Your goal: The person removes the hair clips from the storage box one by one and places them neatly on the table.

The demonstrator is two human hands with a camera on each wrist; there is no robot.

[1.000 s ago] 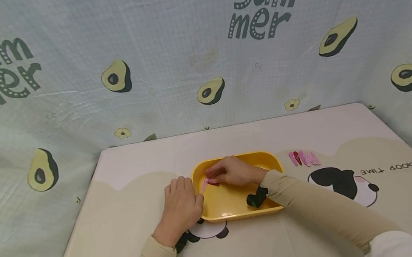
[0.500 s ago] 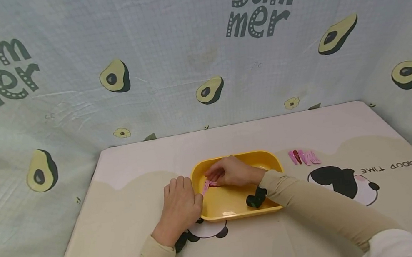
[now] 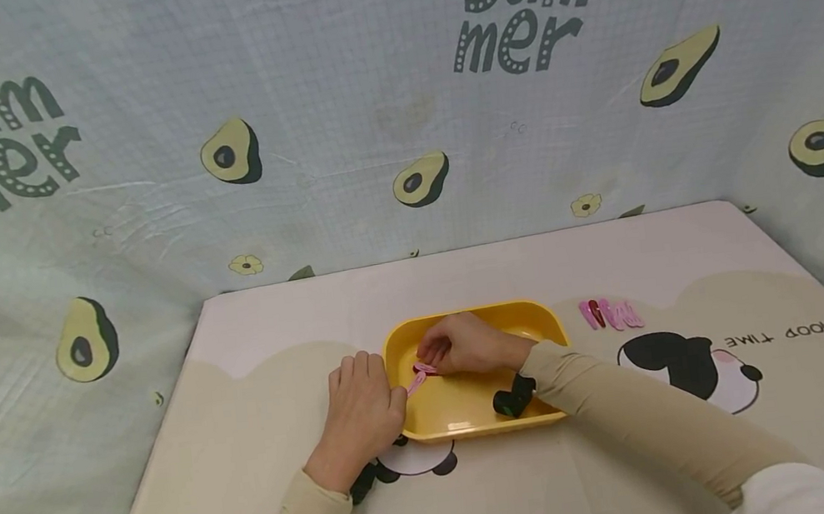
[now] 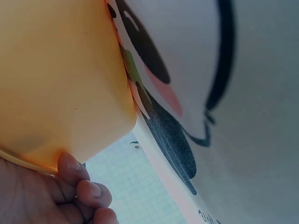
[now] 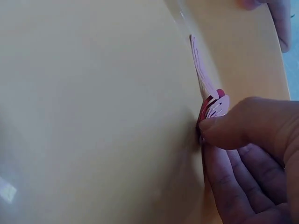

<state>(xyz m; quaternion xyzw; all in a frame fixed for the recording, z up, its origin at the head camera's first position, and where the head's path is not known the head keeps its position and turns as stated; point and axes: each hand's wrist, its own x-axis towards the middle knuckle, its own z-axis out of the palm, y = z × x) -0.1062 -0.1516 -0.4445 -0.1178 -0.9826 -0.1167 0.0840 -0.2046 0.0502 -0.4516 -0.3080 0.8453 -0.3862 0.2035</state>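
My left hand (image 3: pixel 362 405) grips the left rim of a yellow plastic tray (image 3: pixel 468 429). In the left wrist view its fingers (image 4: pixel 70 170) curl over the tray's edge. Inside the tray, near its left end, my right hand (image 3: pixel 466 345) pinches a pink hair clip (image 5: pixel 220 104) and a dark red hair clip (image 5: pixel 202 115) between thumb and forefinger. One more pink hair clip (image 5: pixel 202 70) lies against the tray wall in the right wrist view, its near end touching the pinched ones. My fingertips partly hide the pinched clips, so their exact number is unclear.
On the table right of the tray lies a row of several pink hair clips (image 3: pixel 620 315) with a red hair clip (image 3: pixel 596 314) among them. A black wrist camera (image 3: pixel 513 397) hangs under my right wrist. A printed cloth (image 3: pixel 332 215) stands behind the table (image 3: pixel 298 319).
My right hand has shifted slightly to the right inside the tray. The pinched clips have turned and drawn back a little from the other pink clip. My left hand stays on the rim.
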